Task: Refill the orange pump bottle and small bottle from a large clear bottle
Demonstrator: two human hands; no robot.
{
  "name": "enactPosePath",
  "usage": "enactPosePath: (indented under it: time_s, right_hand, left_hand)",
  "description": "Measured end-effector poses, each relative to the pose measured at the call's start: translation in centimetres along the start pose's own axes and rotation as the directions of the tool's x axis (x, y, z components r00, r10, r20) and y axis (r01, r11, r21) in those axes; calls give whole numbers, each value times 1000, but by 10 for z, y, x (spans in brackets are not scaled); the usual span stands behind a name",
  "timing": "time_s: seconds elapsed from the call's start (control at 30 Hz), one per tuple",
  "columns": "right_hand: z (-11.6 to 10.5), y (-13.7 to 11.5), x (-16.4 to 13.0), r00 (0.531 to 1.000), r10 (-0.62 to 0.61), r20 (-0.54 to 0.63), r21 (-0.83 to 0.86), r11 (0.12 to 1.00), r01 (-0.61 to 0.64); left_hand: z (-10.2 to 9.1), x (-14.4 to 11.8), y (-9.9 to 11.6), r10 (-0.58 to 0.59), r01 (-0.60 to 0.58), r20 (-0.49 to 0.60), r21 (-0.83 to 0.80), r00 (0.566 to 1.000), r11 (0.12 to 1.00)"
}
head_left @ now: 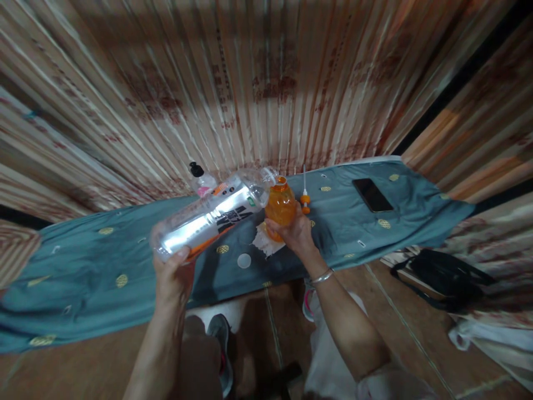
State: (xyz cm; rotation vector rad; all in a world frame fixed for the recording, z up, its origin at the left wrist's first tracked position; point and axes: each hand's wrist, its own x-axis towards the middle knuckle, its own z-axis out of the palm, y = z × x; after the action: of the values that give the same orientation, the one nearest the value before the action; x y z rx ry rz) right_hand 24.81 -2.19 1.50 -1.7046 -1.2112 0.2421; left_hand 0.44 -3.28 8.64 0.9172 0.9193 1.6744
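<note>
The left hand [172, 272] is wrapped around the base of a large clear plastic bottle [212, 216] with a dark printed label, tipped almost flat so that its mouth meets the open top of a small orange plastic bottle [280, 204]. The right hand [296, 232] is closed around that orange bottle, holding it upright just above a white crumpled tissue [263, 240] on the teal cloth-covered surface [104, 261]. A black phone [372, 195] lies well apart to the right, and a white round cap [244, 260] rests near the tissue.

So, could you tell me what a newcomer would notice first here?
Centre frame, the left hand tips a large clear bottle mouth-to-mouth against a small orange bottle, which the right hand holds upright over the teal cloth. A dark phone lies further right.
</note>
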Motion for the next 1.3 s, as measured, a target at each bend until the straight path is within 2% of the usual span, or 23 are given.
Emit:
enactPosePath:
  time_s: [0.2, 0.33, 0.43, 0.57, 0.77, 0.87, 1.1, 1.3]
  right_hand:
    - [1, 2, 0, 1000, 13, -3, -1, 1000, -13]
    - [2, 0, 0, 999, 45, 12, -22, 999, -45]
    - [3, -1, 0, 999, 24, 27, -24, 999, -23]
    - [4, 2, -1, 999, -37, 22, 4, 999, 37]
    - [1, 2, -1, 999, -16, 49, -9, 1000, 16]
    - [0, 0, -2, 999, -9, 54, -20, 1000, 10]
    - [0, 4, -4, 998, -48, 46, 0, 999, 48]
    - [-1, 11, -6, 996, -79, 41, 3, 997, 79]
  left_hand:
    - [-3, 0, -12, -242, 239, -84, -36, 967, 970]
    - [-2, -2, -18, -332, 317, -118, -126, 936, 940]
    - [3, -3, -24, -400, 371, -121, -205, 909, 906]
    - [11, -6, -29, -492, 438, -128, -308, 861, 845]
    - [20, -11, -32, -646, 578, -71, -382, 760, 721]
    - [21, -11, -35, -670, 607, -8, -413, 743, 679]
    - [16, -9, -45, -652, 614, 48, -394, 757, 684]
    - [9, -9, -46, -703, 701, 124, -307, 700, 644]
